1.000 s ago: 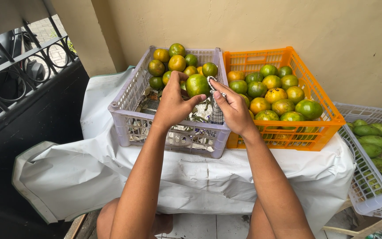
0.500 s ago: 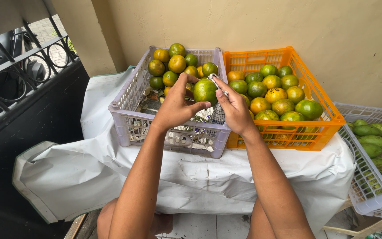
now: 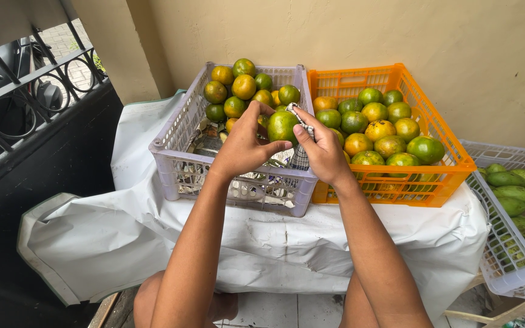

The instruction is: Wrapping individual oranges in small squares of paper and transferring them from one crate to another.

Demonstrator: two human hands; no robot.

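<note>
Both forearms reach forward over the white-draped worktop [image 3: 274, 249]. The left hand [image 3: 244, 149] has its fingers gripping a green orange [image 3: 282, 126] above the grey crate [image 3: 180, 130]; the right hand [image 3: 323, 152] pinches a cloth [image 3: 301, 124] against it. The orange crate [image 3: 445, 143] sits beyond.

A single head-worn camera looks forward and steeply down from above the person's own forearms, close enough that the arms fill the lower middle of the frame. It faces a beige plastered wall [image 3: 457, 42], with the white-sheeted surface [image 3: 262, 243] directly below. A black metal railing [image 3: 25, 103] edges the left side; a white plastic crate [image 3: 499, 267] is cut off at right.
</note>
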